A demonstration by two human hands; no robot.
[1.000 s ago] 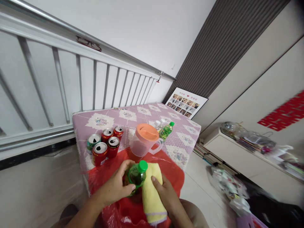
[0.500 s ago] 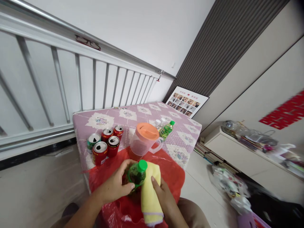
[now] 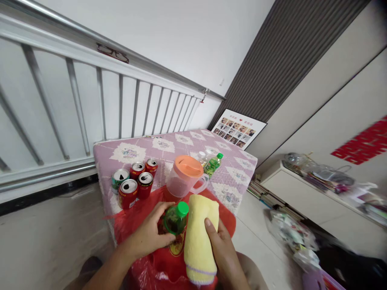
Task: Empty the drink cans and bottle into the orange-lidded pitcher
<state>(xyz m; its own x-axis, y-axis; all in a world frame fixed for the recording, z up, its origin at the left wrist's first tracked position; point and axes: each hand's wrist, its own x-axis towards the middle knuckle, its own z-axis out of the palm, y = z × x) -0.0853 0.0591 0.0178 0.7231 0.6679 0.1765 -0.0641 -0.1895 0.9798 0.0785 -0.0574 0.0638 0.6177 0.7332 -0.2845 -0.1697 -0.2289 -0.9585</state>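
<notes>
My left hand (image 3: 155, 231) is closed round a green plastic bottle (image 3: 175, 220) with a bright green cap, thumb in front and fingers behind. In my right hand (image 3: 222, 245) is a folded yellow cloth (image 3: 200, 237), gripped with the thumb on its near face. The cloth is just right of the bottle. Below both lies a red plastic bag (image 3: 130, 229) spread over the table's near part. A clear pitcher (image 3: 177, 183) with an orange lid (image 3: 189, 166) stands behind the bottle.
Several opened drink cans (image 3: 128, 193) stand at the left on the flowered tablecloth (image 3: 128, 153). Another green-capped bottle (image 3: 213, 165) is behind the pitcher, beside clear bottles. A radiator (image 3: 121, 100) runs along the wall. Bags lie on the floor at right.
My right hand has moved the cloth right and slightly up, away from the bottle, and its broad side now shows. My left hand with the bottle has hardly moved.
</notes>
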